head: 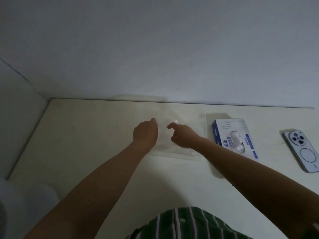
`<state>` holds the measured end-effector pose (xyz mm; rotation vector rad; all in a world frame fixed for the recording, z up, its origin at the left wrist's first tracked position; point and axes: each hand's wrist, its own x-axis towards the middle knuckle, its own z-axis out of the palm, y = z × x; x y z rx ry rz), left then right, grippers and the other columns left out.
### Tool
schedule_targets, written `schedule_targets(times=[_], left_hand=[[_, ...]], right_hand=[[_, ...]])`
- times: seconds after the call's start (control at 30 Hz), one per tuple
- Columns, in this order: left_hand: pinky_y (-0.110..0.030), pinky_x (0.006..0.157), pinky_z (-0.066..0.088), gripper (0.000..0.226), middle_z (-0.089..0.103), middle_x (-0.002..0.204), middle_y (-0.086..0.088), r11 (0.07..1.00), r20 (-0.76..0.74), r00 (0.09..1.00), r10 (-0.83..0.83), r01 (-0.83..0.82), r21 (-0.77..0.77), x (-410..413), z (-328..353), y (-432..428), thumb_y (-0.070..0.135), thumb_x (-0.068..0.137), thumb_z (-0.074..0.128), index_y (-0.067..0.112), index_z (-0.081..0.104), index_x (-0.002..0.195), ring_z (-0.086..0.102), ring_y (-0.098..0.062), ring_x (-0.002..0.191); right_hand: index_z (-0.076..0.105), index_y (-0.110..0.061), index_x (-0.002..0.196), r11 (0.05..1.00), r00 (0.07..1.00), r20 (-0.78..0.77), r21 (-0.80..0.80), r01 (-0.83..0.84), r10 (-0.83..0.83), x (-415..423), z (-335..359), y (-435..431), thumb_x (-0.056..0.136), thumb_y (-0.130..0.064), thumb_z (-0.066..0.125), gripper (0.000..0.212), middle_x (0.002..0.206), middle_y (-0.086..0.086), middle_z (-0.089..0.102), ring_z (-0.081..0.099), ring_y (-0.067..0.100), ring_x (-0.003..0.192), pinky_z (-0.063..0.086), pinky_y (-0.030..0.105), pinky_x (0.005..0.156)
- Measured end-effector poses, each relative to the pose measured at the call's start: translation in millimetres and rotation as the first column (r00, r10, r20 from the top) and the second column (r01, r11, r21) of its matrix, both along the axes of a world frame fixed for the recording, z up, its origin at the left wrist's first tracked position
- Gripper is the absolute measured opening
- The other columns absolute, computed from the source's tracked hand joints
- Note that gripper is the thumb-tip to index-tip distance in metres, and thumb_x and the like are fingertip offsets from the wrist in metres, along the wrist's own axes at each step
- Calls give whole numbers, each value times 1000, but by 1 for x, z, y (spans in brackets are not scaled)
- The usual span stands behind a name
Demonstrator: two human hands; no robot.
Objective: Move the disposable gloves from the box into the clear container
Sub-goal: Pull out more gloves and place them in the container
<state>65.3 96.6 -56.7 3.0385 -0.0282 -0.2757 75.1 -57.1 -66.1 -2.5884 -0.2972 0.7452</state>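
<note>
left hand [145, 131]: reaches over clear container [172, 155], fingers curled, hold unclear | right hand [183, 135]: hangs just beside it over same container, forefinger hooked | glove box [224, 133]: lies right of container, shows white gloves [239, 142] in opening | phone [303, 150]: lies camera-side up, farther right | table [86, 135]: bears all

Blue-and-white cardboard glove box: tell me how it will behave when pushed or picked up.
The blue-and-white cardboard glove box lies flat on the pale table, so it should slide rather than tip. It is probably light for its size: only thin, crumpled plastic gloves show through its oval opening. Its card walls may dent if squeezed hard.
</note>
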Motion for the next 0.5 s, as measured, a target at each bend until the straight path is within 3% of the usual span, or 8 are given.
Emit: schedule_targets(times=[0.07, 0.13, 0.23, 0.3, 0.37, 0.4, 0.5], left_hand=[[-34, 65, 38, 21, 64, 105, -15, 1000, -47, 999, 9, -9, 5, 1, -4, -2, 15, 102, 37, 7, 48, 118, 63, -32, 94], [-33, 65, 40, 28, 59, 110, -15, 999, -40, 999, 21, -20, 30, 2, -5, -4, 10, 96, 47, 6, 42, 123, 61, -30, 94], [-29, 62, 41, 37, 53, 101, -12, 984, 203, 968, -149, 126, 124, 4, -6, -8, -3, 72, 62, 6, 51, 107, 56, -24, 82], [-29, 54, 41, 33, 53, 88, -11, 972, 327, 916, -234, 224, 69, 6, -2, -14, -6, 63, 63, 8, 56, 93, 55, -24, 69], [-32, 61, 45, 27, 55, 97, -11, 974, 175, 969, -173, 195, -115, 8, -3, -20, 0, 78, 60, 8, 54, 103, 59, -27, 79], [-32, 69, 45, 29, 56, 106, -12, 977, -2, 992, -126, 124, -175, 9, -6, -22, 7, 85, 59, 8, 51, 112, 61, -29, 90], [-34, 80, 47, 64, 51, 125, -17, 983, -446, 894, -33, -52, -177, 12, -25, -19, 24, 86, 66, 9, 32, 138, 56, -33, 109]], right_hand=[[29, -21, 149, 998, 996, -85, -50, -23, 19, 1, -12, 2, 90, -16, 62, 67, 125, 14, 57, 58, 28, 110, 46, 33, 91], [18, -22, 153, 997, 989, -146, -74, -37, 26, 0, -19, 4, 87, -19, 68, 83, 130, 15, 50, 55, 30, 113, 46, 33, 90], [9, -23, 155, 994, 985, -169, -105, -37, 18, -3, -25, 5, 83, -24, 73, 96, 139, 16, 40, 50, 33, 121, 44, 36, 97], [5, -24, 155, 992, 984, -179, -119, -41, 20, -4, -30, 6, 83, -25, 74, 99, 142, 16, 36, 48, 34, 123, 44, 38, 100], [3, -24, 155, 989, 982, -189, -134, -55, 29, -6, -32, 7, 83, -24, 73, 100, 143, 16, 33, 48, 34, 123, 45, 39, 100], [2, -23, 155, 988, 979, -200, -140, -60, 31, -6, -32, 8, 83, -24, 73, 100, 144, 16, 32, 48, 34, 124, 45, 39, 101], [6, -20, 155, 987, 979, -200, -147, -57, 26, -5, -29, 5, 83, -26, 73, 98, 143, 16, 35, 48, 33, 125, 44, 39, 101]])
